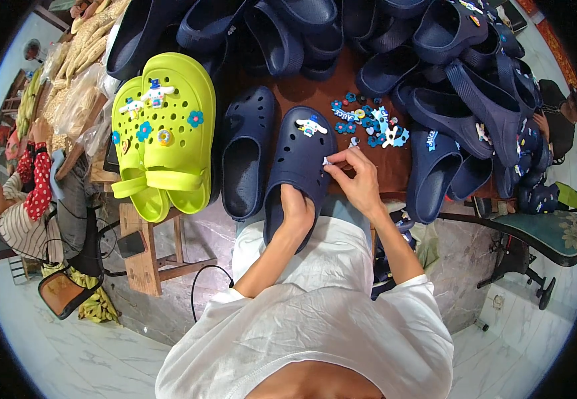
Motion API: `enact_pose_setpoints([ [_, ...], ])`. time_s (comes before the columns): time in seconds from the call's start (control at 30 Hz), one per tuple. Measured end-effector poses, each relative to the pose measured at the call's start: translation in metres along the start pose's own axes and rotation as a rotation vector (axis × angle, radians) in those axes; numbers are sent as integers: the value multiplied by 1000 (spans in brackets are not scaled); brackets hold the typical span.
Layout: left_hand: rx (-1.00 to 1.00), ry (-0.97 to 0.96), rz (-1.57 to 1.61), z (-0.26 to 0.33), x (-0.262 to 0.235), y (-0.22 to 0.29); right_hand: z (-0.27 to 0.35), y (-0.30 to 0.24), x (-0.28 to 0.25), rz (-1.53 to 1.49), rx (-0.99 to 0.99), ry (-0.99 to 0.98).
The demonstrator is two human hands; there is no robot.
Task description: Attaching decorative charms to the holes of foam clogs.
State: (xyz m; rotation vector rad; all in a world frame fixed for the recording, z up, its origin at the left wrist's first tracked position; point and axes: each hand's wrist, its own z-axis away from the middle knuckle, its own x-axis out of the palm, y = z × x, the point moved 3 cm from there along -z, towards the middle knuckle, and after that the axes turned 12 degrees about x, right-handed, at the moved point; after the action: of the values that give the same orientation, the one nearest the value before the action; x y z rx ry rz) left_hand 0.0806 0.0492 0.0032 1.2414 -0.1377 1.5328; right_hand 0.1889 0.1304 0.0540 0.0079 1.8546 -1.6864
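A navy clog (pixel 307 154) lies tilted at the table's near edge, a white dog-shaped shoe charm (pixel 311 126) on its top. My left hand (pixel 296 209) reaches inside it through the heel opening, so its fingers are hidden. At the clog's right side, the thumb and forefinger of my right hand (pixel 355 177) pinch a small white charm (pixel 326 161) against the upper. Another navy clog (pixel 242 166), bare of charms, stands just to the left. Loose blue, white and black charms (pixel 375 123) lie in a pile beyond my right hand.
Two lime-green clogs (pixel 181 110) with charms stand at the left. Many navy clogs (pixel 435 110) are heaped along the back and right of the brown table (pixel 395 174). A wooden stool (pixel 141 246) holds a phone (pixel 131 244). Other people sit at both sides.
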Motion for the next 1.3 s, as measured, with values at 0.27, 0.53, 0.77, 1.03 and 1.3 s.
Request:
enact_pose_setpoints([
  [0.27, 40, -70, -57, 7, -2, -3, 20, 8, 21, 6, -106, 219],
  [0.53, 20, -37, -97, 9, 0, 0, 38, 6, 26, 306, -294, 284],
  [0.77, 20, -96, -101, 18, 5, 4, 21, 15, 20, -17, -81, 188],
  [1.03, 39, -143, -75, 17, 1, 5, 14, 19, 9, -31, -34, 156],
  [1.3, -13, -27, -97, 22, -3, 5, -8, 52, -25, 312, -17, 393],
])
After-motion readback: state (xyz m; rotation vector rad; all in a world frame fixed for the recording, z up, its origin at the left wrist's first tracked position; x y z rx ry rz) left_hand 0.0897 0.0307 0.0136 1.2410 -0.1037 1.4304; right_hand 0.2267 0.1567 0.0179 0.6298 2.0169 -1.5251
